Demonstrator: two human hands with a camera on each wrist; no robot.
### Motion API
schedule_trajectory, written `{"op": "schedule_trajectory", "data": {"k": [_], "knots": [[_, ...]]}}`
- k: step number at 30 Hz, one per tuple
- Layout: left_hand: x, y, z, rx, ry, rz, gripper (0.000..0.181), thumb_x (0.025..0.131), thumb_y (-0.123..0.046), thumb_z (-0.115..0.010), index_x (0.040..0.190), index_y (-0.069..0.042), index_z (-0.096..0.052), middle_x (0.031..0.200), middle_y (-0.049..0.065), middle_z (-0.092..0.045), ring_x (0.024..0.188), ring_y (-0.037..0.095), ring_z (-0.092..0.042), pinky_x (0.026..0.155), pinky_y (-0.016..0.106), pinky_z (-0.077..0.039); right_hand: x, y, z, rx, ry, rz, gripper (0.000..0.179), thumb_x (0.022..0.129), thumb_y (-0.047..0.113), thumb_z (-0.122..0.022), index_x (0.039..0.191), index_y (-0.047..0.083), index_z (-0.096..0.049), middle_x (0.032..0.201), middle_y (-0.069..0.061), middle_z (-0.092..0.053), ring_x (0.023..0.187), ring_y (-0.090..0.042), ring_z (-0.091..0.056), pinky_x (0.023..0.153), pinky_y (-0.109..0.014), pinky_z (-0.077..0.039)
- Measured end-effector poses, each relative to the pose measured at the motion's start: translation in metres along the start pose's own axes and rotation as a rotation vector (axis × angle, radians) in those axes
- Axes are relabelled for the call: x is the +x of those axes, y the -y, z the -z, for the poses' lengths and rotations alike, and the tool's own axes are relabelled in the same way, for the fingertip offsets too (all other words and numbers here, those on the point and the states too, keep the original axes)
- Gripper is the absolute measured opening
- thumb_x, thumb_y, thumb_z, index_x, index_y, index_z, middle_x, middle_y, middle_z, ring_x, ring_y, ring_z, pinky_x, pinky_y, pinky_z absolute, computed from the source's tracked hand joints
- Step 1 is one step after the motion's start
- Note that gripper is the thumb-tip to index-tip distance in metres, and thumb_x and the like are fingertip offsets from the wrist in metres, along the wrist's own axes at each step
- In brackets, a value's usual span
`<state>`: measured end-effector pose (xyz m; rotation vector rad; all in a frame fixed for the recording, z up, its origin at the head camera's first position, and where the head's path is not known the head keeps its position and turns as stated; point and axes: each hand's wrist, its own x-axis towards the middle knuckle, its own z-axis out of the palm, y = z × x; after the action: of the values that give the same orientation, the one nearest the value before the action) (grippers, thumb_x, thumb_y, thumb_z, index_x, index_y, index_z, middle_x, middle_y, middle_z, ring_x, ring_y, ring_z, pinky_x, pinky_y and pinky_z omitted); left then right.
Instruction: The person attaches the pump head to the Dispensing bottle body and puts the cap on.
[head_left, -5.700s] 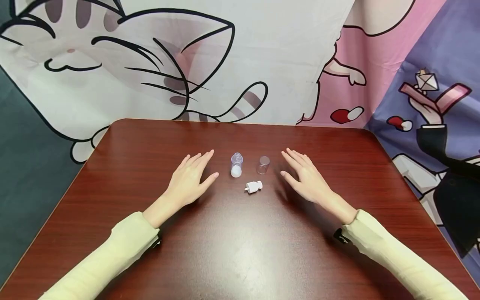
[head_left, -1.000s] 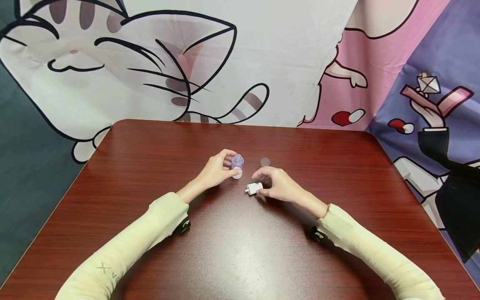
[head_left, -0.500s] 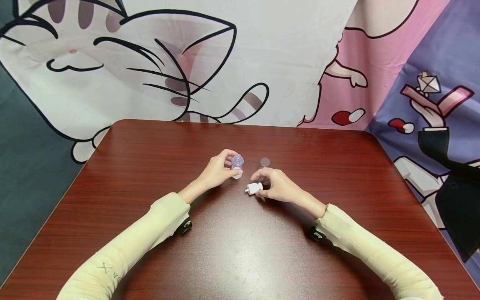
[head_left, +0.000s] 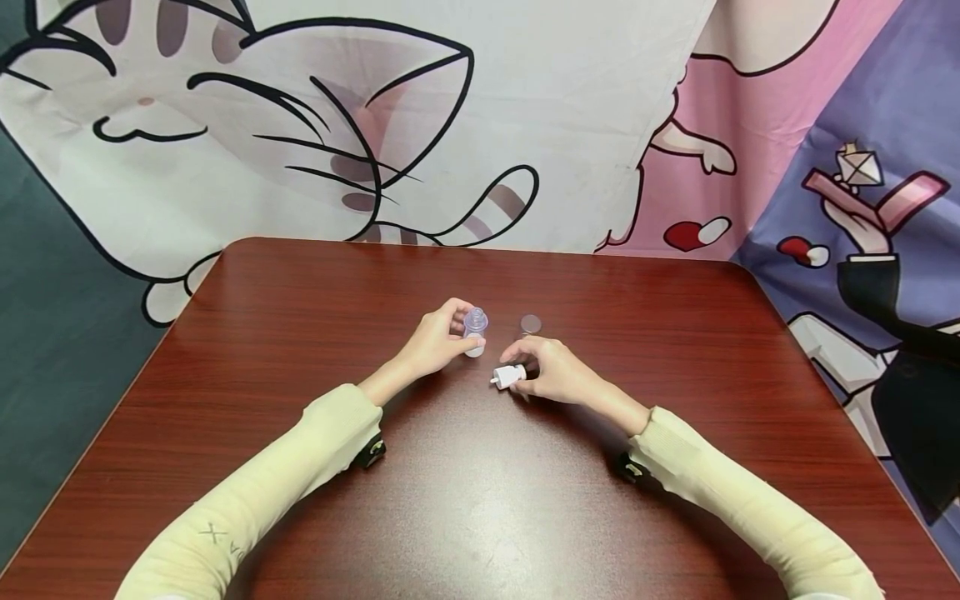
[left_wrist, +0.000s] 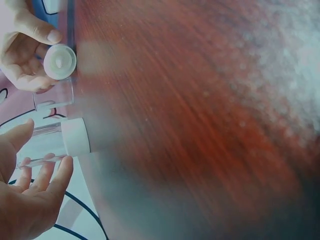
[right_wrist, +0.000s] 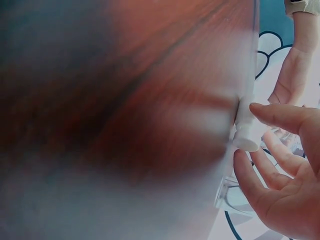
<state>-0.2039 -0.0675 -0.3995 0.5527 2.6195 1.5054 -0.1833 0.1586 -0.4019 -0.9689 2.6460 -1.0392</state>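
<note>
At the centre of the table stands a small clear bottle (head_left: 476, 321) with a white base (left_wrist: 76, 137). My left hand (head_left: 427, 343) holds it from the left, thumb in front and fingers behind. Just to the right and nearer lies a small white plastic piece (head_left: 507, 377), with a thin stub at its left end. My right hand (head_left: 558, 372) pinches its right end between thumb and fingers; the right wrist view shows the thumb on the white piece (right_wrist: 245, 130). Behind the right hand stands a clear cap (head_left: 531, 323), its lower part hidden by the fingers.
The brown wooden table (head_left: 480, 500) carries these parts, with its far edge a short way behind them. Beyond it hangs a cartoon-printed cloth (head_left: 300, 167). Dark devices (head_left: 371, 451) sit under both wrists at the pale sleeves (head_left: 262, 483).
Over the earlier frames, both hands came inward from beside the parts, the left to the bottle and the right to the white piece. In the last second they barely move.
</note>
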Motion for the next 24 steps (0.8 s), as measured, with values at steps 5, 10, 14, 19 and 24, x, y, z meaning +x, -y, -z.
{"op": "schedule_trajectory", "data": {"k": [5,10,14,19,24], "knots": [[0.0004,0.0007,-0.0003,0.003,-0.001,-0.004,0.046,0.085,-0.012,-0.073,0.122,0.000,-0.050,0.114,0.018,-0.062,0.103,0.029,-0.063,0.089,0.035,-0.055,0.0007,-0.0006,-0.0007,0.000,0.008,-0.002,0.030,0.074,0.002,-0.078,0.102,0.007,-0.066,0.094,-0.004,-0.070,0.087,-0.014,-0.067,0.077,-0.026,-0.057],[0.0008,0.0012,-0.0007,0.002,-0.001,-0.004,0.045,0.085,-0.012,-0.072,0.122,0.000,-0.050,0.113,0.017,-0.062,0.103,0.029,-0.063,0.089,0.035,-0.055,0.0012,-0.0006,-0.0004,-0.019,0.019,0.000,0.029,0.075,0.002,-0.078,0.101,0.008,-0.067,0.094,-0.003,-0.070,0.087,-0.013,-0.066,0.077,-0.026,-0.057],[0.0008,0.0010,-0.0006,0.006,0.005,-0.009,0.044,0.086,-0.012,-0.072,0.122,0.001,-0.050,0.113,0.017,-0.062,0.102,0.029,-0.063,0.088,0.035,-0.056,0.0015,0.0002,0.0008,-0.025,0.023,0.006,0.029,0.074,0.002,-0.078,0.100,0.008,-0.067,0.094,-0.002,-0.070,0.085,-0.012,-0.066,0.077,-0.025,-0.057],[0.0005,0.0004,0.0004,0.017,0.009,-0.004,0.044,0.086,-0.012,-0.072,0.122,0.000,-0.050,0.115,0.016,-0.062,0.103,0.029,-0.063,0.088,0.034,-0.056,0.0023,0.0013,0.0014,-0.017,0.033,0.000,0.028,0.075,0.001,-0.077,0.100,0.007,-0.067,0.094,-0.003,-0.071,0.084,-0.012,-0.066,0.077,-0.026,-0.057],[0.0005,-0.0002,0.0011,0.017,0.011,-0.001,0.043,0.086,-0.011,-0.072,0.122,0.000,-0.050,0.116,0.016,-0.061,0.103,0.028,-0.063,0.088,0.034,-0.056,0.0019,0.0027,0.0005,-0.043,0.041,0.003,0.029,0.075,0.002,-0.077,0.102,0.007,-0.068,0.098,-0.005,-0.069,0.087,-0.013,-0.065,0.077,-0.026,-0.057]]}}
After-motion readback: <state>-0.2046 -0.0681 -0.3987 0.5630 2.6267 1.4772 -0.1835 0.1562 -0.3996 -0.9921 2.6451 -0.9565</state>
